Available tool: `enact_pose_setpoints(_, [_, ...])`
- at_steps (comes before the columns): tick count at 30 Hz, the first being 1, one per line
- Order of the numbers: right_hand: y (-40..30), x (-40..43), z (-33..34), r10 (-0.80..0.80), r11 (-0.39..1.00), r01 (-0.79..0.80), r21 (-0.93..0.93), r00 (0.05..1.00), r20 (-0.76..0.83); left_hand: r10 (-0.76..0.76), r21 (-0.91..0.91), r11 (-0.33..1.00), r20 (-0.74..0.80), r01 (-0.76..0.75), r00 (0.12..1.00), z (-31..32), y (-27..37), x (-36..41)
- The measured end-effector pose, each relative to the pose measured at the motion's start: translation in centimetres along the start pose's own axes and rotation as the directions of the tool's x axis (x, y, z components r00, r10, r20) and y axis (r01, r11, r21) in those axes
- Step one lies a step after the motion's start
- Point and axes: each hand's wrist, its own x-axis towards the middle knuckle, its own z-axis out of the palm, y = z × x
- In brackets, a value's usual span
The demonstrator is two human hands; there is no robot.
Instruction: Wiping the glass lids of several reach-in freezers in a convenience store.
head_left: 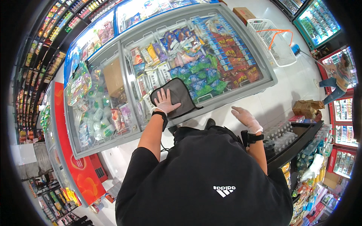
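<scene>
My left hand (165, 102), in a clear thin glove, lies flat with spread fingers on a dark grey cloth (182, 96) with black edging. The cloth rests on the glass top of a chest freezer (240, 97), near its front rim. Through the glass, packaged ice creams show, with green and blue packs (202, 75) just beyond the cloth and red packs (226, 46) to the right. My right hand (244, 117), also gloved, hangs over the floor beside the freezer. It holds nothing, and its fingers extend loosely.
A white basket (282, 53) with orange handles stands past the freezer's right end. Farther right, a person (336, 76) holds a long-handled mop. Bottled drinks (282, 135) fill a black display stand near my right arm. A red freezer (76, 158) adjoins at left.
</scene>
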Motion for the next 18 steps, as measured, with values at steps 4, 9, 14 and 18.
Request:
enact_pose_setpoints(4, [1.7, -2.0, -0.7, 0.033, 0.999, -0.033, -0.025, 0.999, 0.011, 0.071, 0.201, 0.977, -0.02, -0.065, 0.997, -2.4, -0.8, 2.6])
enact_pose_setpoints(9, [3.9, -3.3, -2.6, 0.134, 0.991, -0.135, -0.01, 0.989, -0.066, 0.047, 0.248, 0.968, -0.314, 0.034, 0.948, -4.4, 0.7, 2.7])
enact_pose_setpoints(14, [3.7, -1.6, -3.1, 0.042, 0.996, -0.028, 0.082, 0.984, -0.171, -0.048, -0.089, 0.996, -0.409, 0.012, 0.911, -1.4, -1.8, -1.5])
enact_pose_setpoints(18, [-0.6, 2.4, -1.3, -0.193, 0.979, 0.197, 0.055, 0.978, -0.083, 0.089, -0.109, 0.985, -0.344, -0.133, 0.935, 1.1, -4.0, -5.2])
